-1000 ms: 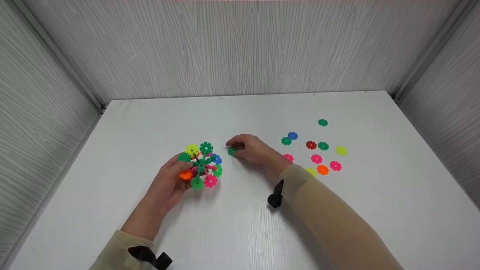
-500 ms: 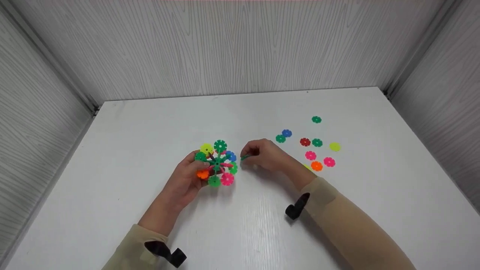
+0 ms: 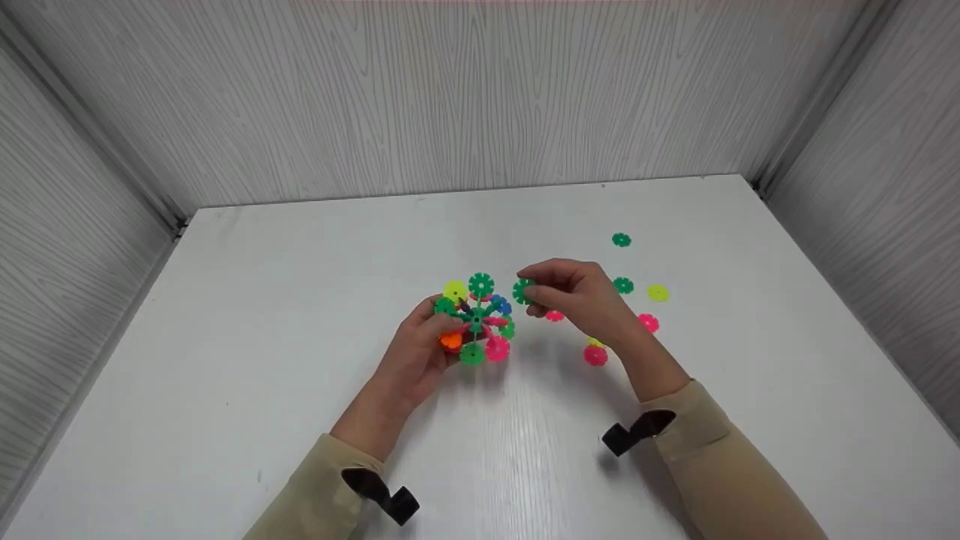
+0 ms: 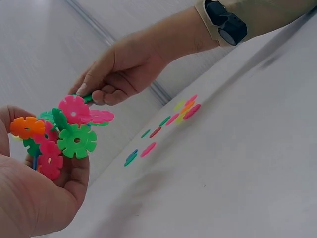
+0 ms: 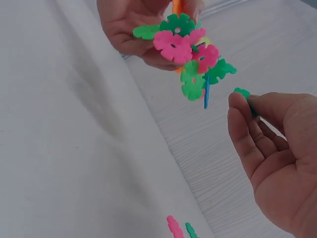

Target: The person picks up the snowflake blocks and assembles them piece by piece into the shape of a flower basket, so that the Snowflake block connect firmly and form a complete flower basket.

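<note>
Here, my left hand (image 3: 416,345) grips a disc cluster (image 3: 477,320); my right hand (image 3: 591,298) pinches a green disc (image 3: 519,291) beside it; loose discs (image 3: 658,292) lie toward the table's (image 3: 787,352) right edge.

White tabletop (image 3: 300,300); grey wood-grain back panel (image 3: 480,97) beyond; similar side panels (image 3: 885,187) flanking both edges.

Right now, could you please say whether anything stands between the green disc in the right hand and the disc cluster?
Nothing visible does: an open gap separates the green disc, pinched by the right hand, from the cluster held in the left hand.
</note>
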The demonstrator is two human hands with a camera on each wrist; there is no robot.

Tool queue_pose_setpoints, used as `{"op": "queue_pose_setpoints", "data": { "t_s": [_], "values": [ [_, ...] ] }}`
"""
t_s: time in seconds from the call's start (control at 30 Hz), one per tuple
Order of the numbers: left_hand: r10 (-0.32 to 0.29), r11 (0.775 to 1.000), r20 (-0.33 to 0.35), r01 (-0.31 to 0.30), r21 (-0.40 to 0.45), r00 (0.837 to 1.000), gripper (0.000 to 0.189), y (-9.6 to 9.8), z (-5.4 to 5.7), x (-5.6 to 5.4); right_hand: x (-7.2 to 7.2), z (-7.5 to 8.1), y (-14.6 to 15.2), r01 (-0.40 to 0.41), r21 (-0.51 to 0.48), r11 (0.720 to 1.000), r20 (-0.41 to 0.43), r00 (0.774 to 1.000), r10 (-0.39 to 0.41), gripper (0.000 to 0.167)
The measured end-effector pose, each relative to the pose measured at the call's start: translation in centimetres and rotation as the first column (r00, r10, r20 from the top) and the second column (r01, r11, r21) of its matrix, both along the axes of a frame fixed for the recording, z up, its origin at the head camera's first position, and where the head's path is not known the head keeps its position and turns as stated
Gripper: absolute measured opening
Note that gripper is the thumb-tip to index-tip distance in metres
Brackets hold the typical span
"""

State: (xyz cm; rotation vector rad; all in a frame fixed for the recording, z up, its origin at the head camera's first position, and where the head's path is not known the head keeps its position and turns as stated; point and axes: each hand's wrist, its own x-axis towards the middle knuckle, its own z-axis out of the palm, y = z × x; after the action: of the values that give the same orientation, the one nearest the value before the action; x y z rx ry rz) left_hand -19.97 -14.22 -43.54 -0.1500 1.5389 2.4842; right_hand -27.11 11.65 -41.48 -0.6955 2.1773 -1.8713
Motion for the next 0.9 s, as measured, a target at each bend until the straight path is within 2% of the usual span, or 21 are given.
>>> {"op": "queue_pose_setpoints", "data": {
  "t_s": [0.23, 0.47, 0.73, 0.9],
  "values": [
    [0.026, 0.999, -0.013, -0.026, 0.023, 1.000, 0.049, 1.0, -1.7, 0.1, 0.4, -0.6, -0.7, 0.061, 0.023, 0.998, -0.103, 0.993, -0.059, 0.019],
    [0.016, 1.000, -0.041, -0.016, 0.004, 0.999, 0.052, 1.2, -2.1, 0.1, 0.7, -0.9, -1.3, 0.108, 0.089, 0.990, -0.143, 0.985, -0.095, 0.018],
    [-0.017, 0.995, -0.028, 0.014, -0.101, 0.999, 0.058, 1.5, -2.4, 0.0, 1.1, -1.1, -1.6, 0.097, 0.113, 0.989, -0.163, 0.984, -0.078, 0.013],
    [-0.020, 0.989, -0.027, 0.016, -0.148, 0.999, 0.055, 1.6, -2.8, -0.2, 1.2, -1.4, -1.7, 0.093, 0.125, 0.988, -0.161, 0.984, -0.073, 0.013]
  ]
}}
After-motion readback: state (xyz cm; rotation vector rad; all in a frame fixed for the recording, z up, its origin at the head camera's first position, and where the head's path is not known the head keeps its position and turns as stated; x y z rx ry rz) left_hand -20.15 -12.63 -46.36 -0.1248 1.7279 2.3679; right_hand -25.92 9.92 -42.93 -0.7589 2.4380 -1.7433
